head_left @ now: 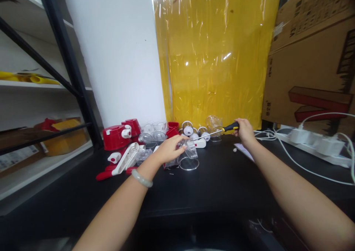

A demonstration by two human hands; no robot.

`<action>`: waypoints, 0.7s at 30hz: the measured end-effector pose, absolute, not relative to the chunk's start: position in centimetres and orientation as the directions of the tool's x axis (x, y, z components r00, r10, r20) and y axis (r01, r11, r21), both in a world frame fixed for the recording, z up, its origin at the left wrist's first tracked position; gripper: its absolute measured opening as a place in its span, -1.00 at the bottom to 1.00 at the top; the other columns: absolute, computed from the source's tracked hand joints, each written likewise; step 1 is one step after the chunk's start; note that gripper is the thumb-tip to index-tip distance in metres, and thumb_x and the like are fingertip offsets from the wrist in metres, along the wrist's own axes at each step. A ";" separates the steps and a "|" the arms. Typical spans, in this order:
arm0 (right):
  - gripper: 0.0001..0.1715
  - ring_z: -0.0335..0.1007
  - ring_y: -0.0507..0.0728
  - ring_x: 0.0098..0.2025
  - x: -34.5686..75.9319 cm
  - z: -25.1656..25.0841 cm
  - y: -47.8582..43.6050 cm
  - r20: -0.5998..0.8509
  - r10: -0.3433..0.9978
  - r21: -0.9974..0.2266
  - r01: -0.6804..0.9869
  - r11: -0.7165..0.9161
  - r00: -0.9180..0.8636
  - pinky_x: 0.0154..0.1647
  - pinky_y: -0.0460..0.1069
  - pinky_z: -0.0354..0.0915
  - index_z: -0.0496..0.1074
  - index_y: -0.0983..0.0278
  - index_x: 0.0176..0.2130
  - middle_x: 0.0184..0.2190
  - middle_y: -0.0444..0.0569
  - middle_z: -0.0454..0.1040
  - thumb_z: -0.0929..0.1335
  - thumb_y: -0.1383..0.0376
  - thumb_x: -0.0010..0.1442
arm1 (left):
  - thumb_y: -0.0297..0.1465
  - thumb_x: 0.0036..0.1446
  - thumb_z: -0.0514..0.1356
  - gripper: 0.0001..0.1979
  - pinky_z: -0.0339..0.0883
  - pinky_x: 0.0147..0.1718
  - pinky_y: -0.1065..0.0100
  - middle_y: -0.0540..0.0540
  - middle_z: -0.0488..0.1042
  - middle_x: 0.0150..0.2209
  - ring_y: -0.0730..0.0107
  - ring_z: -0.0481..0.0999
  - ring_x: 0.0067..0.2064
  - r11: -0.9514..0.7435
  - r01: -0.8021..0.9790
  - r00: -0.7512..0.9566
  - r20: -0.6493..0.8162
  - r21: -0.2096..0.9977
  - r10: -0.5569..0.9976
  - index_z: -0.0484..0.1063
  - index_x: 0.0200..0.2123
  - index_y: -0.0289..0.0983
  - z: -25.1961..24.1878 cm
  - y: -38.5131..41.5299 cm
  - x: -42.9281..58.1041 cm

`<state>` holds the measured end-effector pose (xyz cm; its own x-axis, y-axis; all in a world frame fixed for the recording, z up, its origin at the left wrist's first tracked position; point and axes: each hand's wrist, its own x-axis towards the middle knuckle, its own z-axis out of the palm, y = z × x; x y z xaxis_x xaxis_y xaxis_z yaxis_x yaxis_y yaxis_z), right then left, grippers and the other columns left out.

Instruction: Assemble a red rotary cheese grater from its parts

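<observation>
My left hand [169, 149] is closed around a clear plastic cup [188, 151] lying on its side on the black table [222, 177]. A pale bangle [141, 178] sits on that wrist. My right hand [244, 131] grips a screwdriver [222, 129] by its black and yellow handle. Its metal shaft points left, toward the clear cup. Around the left hand lie red and white plastic parts [122, 158] and several more clear cups [155, 132].
A red lid [115, 136] and a red bowl [133, 126] stand at the back left. A yellow plastic sheet [216, 54] hangs behind. Cardboard boxes [313, 58] rise at right, over a white power strip [313, 144] with cables. A shelf rack [63, 69] stands left.
</observation>
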<state>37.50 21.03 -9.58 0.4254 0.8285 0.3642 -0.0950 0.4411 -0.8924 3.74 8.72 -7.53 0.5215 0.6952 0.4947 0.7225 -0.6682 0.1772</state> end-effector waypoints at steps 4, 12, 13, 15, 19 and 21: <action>-0.63 0.27 0.01 -0.61 37.6 -9.9 21.3 0.389 0.820 -0.873 -0.116 0.474 0.420 -0.65 -0.05 0.28 0.37 0.21 -0.32 -0.47 -0.14 0.34 0.29 -0.03 0.21 | -0.28 0.31 0.12 -0.61 0.33 0.14 0.11 -0.16 0.50 0.12 0.15 0.51 0.09 -0.664 0.726 0.516 0.496 0.179 0.698 0.38 0.17 -0.18 -7.6 8.8 3.7; -0.83 0.35 0.02 -0.53 37.6 -9.5 20.9 0.347 0.853 -0.869 -0.207 0.449 0.391 -0.57 -0.03 0.42 0.40 0.22 -0.32 -0.37 -0.13 0.36 0.27 0.20 0.15 | -0.28 0.30 0.13 -0.62 0.33 0.15 0.10 -0.16 0.50 0.12 0.14 0.50 0.12 -0.671 0.718 0.517 0.506 0.184 0.691 0.38 0.16 -0.17 -7.6 8.9 3.7; -0.84 0.33 0.01 -0.56 37.5 -9.5 20.8 0.331 0.856 -0.875 -0.209 0.436 0.397 -0.59 -0.04 0.40 0.40 0.21 -0.31 -0.40 -0.14 0.36 0.27 0.22 0.13 | -0.28 0.30 0.13 -0.62 0.33 0.15 0.10 -0.16 0.50 0.12 0.13 0.50 0.12 -0.672 0.718 0.517 0.505 0.184 0.691 0.38 0.16 -0.17 -7.6 8.9 3.7; -0.85 0.28 -0.01 -0.62 37.4 -9.5 20.9 0.310 0.859 -0.884 -0.209 0.418 0.407 -0.64 -0.07 0.34 0.40 0.20 -0.29 -0.45 -0.17 0.35 0.29 0.22 0.12 | -0.29 0.30 0.13 -0.62 0.33 0.15 0.09 -0.16 0.50 0.11 0.13 0.50 0.11 -0.670 0.719 0.516 0.502 0.187 0.694 0.38 0.16 -0.17 -7.6 8.8 3.7; -0.86 0.25 0.00 -0.66 37.4 -9.4 21.1 0.318 0.847 -0.888 -0.179 0.423 0.425 -0.71 -0.09 0.21 0.37 0.21 -0.29 -0.53 -0.21 0.33 0.33 0.20 0.12 | -0.28 0.30 0.13 -0.62 0.33 0.15 0.09 -0.16 0.50 0.12 0.13 0.50 0.12 -0.671 0.717 0.514 0.507 0.190 0.692 0.38 0.16 -0.17 -7.6 8.8 3.7; -0.84 0.21 0.01 -0.70 37.5 -9.5 21.1 0.336 0.841 -0.888 -0.157 0.433 0.424 -0.73 -0.09 0.16 0.35 0.21 -0.30 -0.60 -0.23 0.29 0.33 0.17 0.16 | -0.28 0.30 0.13 -0.62 0.33 0.15 0.10 -0.16 0.50 0.12 0.14 0.49 0.13 -0.672 0.716 0.515 0.509 0.186 0.690 0.38 0.16 -0.17 -7.6 8.8 3.7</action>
<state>37.46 21.09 -9.49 0.4241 0.8410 0.3358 -0.1566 0.4334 -0.8875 3.73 8.81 -7.57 0.5149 0.6898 0.5090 0.7164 -0.6723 0.1864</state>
